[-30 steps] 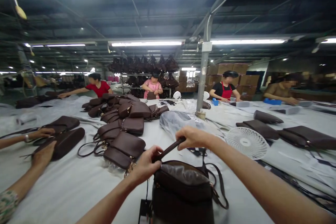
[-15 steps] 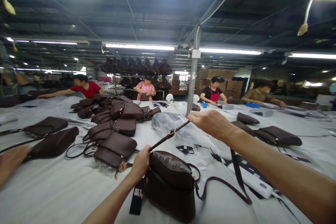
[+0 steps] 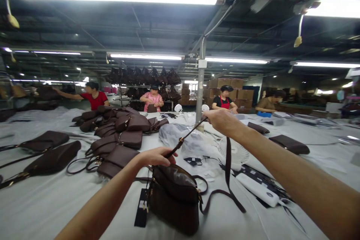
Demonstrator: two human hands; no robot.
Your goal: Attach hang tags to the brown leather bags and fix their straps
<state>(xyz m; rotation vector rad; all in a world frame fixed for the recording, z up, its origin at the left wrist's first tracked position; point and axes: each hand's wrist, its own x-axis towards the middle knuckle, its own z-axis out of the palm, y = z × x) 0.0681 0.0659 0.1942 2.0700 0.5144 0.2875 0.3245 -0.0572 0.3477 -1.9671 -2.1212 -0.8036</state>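
Observation:
A dark brown handbag (image 3: pixel 174 200) stands on the white-covered table at the lower middle, its top open on clear plastic inside. Its strap (image 3: pixel 189 133), with a gold buckle, runs taut up to the right. My left hand (image 3: pixel 159 156) is closed round the strap's lower part, just above the bag. Higher and to the right, my right hand (image 3: pixel 221 120) pinches the strap's upper part, and a loose length hangs below it to the table. A black tag (image 3: pixel 141 208) lies at the bag's left side.
Brown bags (image 3: pixel 132 123) are piled at the left middle, and two more lie at the far left. Clear plastic (image 3: pixel 180 135), a white fan (image 3: pixel 234 152) and a white power bank (image 3: pixel 257 189) lie beyond and right. A metal pole (image 3: pixel 200 82) rises behind. Several people work across the table.
My left hand has turned palm-down over the strap. The other person's hand at the left edge has gone from view. The person in red now holds up a dark bag. The view has shifted slightly.

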